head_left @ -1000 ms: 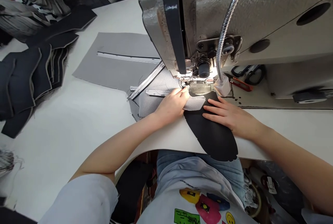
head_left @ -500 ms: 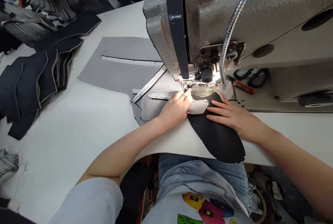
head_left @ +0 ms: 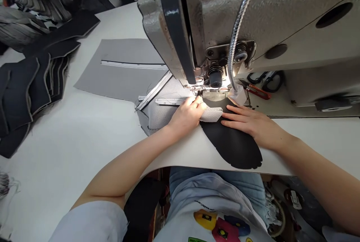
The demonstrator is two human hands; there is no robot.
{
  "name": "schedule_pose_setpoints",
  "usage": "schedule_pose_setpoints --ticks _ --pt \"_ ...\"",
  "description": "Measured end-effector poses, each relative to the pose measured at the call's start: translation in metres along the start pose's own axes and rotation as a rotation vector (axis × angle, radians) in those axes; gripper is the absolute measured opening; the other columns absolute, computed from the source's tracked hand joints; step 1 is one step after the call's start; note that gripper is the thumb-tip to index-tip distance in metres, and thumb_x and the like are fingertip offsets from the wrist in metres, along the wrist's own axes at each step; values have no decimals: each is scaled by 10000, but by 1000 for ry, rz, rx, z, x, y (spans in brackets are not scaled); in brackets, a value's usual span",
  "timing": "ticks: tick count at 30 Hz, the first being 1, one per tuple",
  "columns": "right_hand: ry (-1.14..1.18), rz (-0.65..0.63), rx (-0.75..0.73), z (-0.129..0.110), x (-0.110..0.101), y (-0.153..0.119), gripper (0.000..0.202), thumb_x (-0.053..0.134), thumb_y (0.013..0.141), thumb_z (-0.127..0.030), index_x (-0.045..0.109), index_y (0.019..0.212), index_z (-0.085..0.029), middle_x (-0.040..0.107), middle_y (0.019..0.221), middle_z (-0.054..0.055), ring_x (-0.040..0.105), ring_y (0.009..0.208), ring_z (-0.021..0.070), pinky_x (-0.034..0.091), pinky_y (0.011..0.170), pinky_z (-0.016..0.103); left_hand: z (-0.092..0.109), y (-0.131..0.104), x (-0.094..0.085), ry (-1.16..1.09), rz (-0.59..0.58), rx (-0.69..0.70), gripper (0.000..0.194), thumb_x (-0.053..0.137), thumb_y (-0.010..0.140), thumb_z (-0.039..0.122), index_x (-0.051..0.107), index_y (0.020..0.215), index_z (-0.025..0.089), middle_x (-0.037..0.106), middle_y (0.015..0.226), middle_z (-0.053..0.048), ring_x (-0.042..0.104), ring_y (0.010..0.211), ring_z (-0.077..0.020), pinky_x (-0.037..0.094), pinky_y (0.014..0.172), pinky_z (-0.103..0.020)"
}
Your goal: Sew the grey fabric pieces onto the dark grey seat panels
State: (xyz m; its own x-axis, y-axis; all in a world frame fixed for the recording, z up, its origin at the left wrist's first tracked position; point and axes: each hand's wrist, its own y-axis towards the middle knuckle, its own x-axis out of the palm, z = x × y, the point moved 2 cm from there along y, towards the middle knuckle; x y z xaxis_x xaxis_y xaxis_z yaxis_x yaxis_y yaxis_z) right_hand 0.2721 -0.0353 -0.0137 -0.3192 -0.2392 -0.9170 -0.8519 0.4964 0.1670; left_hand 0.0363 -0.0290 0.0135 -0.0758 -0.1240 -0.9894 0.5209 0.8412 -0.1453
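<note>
Close to the presser foot of the sewing machine (head_left: 215,20), my left hand (head_left: 188,116) has its fingers closed on a light grey mesh fabric piece (head_left: 212,114). Its fingertips hide part of the fabric edge by the needle. My right hand (head_left: 250,124) lies flat with fingers apart on a black fabric piece (head_left: 232,142), which runs from under the machine head down to the table's front edge. To the left, the mesh fabric joins a larger grey panel (head_left: 120,80) that bears white strips (head_left: 132,64).
Dark cut fabric pieces (head_left: 19,88) lie stacked on the white table (head_left: 75,140) at the left. Black-handled scissors (head_left: 272,80) and a red-orange tool (head_left: 258,91) rest behind my right hand. A flexible metal lamp neck (head_left: 234,28) hangs before the machine.
The camera view has shifted slightly, moving the scene leftward. The black fabric's lower end sits a little nearer the machine. Both hands keep nearly the same pose.
</note>
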Motion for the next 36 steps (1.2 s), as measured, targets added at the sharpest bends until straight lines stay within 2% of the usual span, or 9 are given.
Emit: schedule_pose_setpoints --ticks 9,13,19,25,27,30,33,36 --pt "-49 68 -13 -5 8 -5 535 455 856 -32 612 1309 -268 550 1425 9 381 1418 237 378 1159 487 0 -7 -1 1 14 -7 385 440 730 -42 607 1028 135 573 1293 -129 524 1095 -278 486 951 -396" --pt "-41 60 -43 -4 7 -7 473 469 885 -87 617 1303 -252 545 1430 18 388 1413 246 375 1159 484 3 -7 -4 -4 -12 -18 387 443 730 -33 599 1045 129 564 1298 -127 517 1084 -277 488 929 -381" --pt "43 93 -57 7 6 -12 436 456 937 -203 579 1345 -296 555 1422 8 396 1409 238 374 1152 495 4 -3 -8 -15 -26 -42 368 435 704 -35 601 990 127 599 1207 -126 533 1039 -274 499 891 -383" --pt "-24 59 -72 8 4 -7 465 484 887 -132 598 1316 -270 578 1400 26 402 1405 252 394 1128 492 4 5 -9 16 -26 -38 379 445 733 -36 600 1049 105 589 1270 -153 529 1111 -281 500 919 -387" --pt "-61 20 -102 5 2 -4 481 514 855 -110 598 1313 -235 572 1406 54 415 1395 276 382 1124 527 10 5 -11 44 -48 -44 347 458 766 -20 594 1065 91 578 1282 -174 528 1123 -296 503 912 -398" --pt "-85 9 -170 -2 0 3 489 525 827 -80 599 1298 -190 595 1375 89 471 1350 283 357 1131 552 19 2 -14 71 -95 -123 305 450 808 -5 592 1065 78 578 1269 -181 543 1092 -307 508 886 -405" --pt "-64 62 -267 -17 6 13 419 484 857 -58 627 1244 -127 649 1295 114 561 1255 247 397 1118 489 26 -1 -16 84 -113 -178 303 415 834 0 595 1064 83 594 1231 -158 549 1056 -312 506 859 -412" --pt "-41 152 -321 -39 21 27 361 429 905 -43 655 1183 -82 670 1257 121 596 1204 218 453 1077 405 25 -2 -15 47 -84 -155 309 414 825 -5 602 1048 97 607 1218 -135 544 1047 -305 497 866 -408"
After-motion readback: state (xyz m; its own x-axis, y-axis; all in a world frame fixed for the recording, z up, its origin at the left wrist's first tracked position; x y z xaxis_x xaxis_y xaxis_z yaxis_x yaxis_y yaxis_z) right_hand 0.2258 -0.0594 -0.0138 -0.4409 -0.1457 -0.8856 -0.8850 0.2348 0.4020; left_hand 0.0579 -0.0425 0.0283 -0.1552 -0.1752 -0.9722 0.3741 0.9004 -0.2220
